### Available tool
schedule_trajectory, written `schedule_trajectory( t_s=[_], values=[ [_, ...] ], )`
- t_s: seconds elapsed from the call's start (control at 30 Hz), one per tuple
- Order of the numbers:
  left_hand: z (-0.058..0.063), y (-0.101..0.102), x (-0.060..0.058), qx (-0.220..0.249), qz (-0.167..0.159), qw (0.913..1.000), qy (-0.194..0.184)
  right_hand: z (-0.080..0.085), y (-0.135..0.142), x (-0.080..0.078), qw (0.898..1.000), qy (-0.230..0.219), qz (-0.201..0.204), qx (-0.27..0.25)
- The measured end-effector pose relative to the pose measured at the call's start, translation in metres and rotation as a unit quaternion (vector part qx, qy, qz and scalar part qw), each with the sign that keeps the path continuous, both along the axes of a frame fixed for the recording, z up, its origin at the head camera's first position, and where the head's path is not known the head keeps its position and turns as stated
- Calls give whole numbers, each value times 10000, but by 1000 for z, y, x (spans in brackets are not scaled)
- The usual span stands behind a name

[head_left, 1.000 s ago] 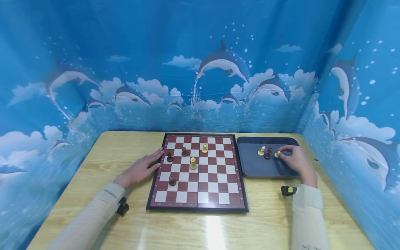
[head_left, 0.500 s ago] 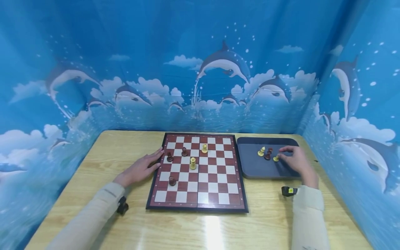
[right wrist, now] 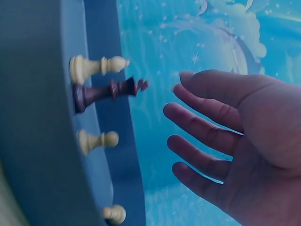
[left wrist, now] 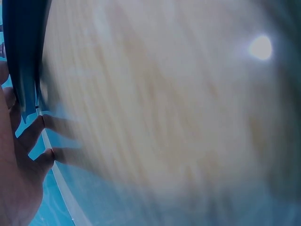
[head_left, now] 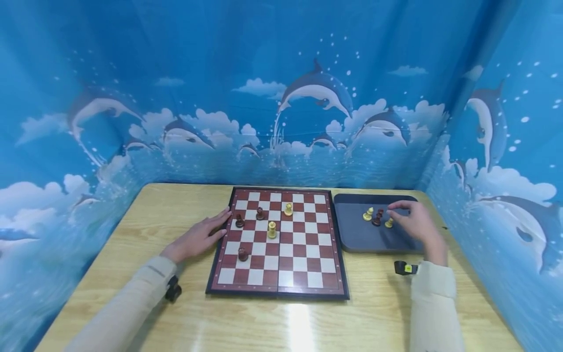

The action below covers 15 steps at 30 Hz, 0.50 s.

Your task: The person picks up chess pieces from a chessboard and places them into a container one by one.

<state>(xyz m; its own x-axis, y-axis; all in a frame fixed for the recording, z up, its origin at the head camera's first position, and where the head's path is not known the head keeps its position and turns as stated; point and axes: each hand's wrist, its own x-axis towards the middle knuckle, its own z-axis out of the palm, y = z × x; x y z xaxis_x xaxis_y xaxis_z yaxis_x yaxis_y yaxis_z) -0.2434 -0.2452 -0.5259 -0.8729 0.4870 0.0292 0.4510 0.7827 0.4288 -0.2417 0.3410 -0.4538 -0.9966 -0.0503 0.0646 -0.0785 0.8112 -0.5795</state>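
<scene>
My right hand (head_left: pixel 418 222) hovers over the dark grey tray (head_left: pixel 367 243), fingers loosely bent and apart from the chess pieces. Below its fingertips a cream pawn (head_left: pixel 389 223) stands upright in the tray, beside a dark king (right wrist: pixel 110 92) and a cream bishop (head_left: pixel 368 213). The right wrist view shows a second cream pawn (right wrist: pixel 114 214) nearer the wrist, which the hand hides in the head view. My left hand (head_left: pixel 198 238) lies with its fingers extended at the left edge of the chessboard (head_left: pixel 300 251). Only its fingers and the board's rim show in the left wrist view.
On the board stand three dark pieces, one a dark piece (head_left: pixel 243 254) near the front left, plus a tall cream piece (head_left: pixel 272 230) and another cream piece (head_left: pixel 288 209) farther back. The tray sits against the board's right side. A dolphin-print curtain (head_left: pixel 211 112) closes off the back.
My right hand set the cream pawn slightly to the left in the tray, then let go of it and rose a little. The left hand stays where it was.
</scene>
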Motion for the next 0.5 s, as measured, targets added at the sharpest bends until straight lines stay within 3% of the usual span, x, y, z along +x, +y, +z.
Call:
schedule_trajectory(
  t_s=[0.5],
  values=[
    [2,1,1,-101,66,9999,-50,11,-43,-2,9957,370,587,-612]
  ],
)
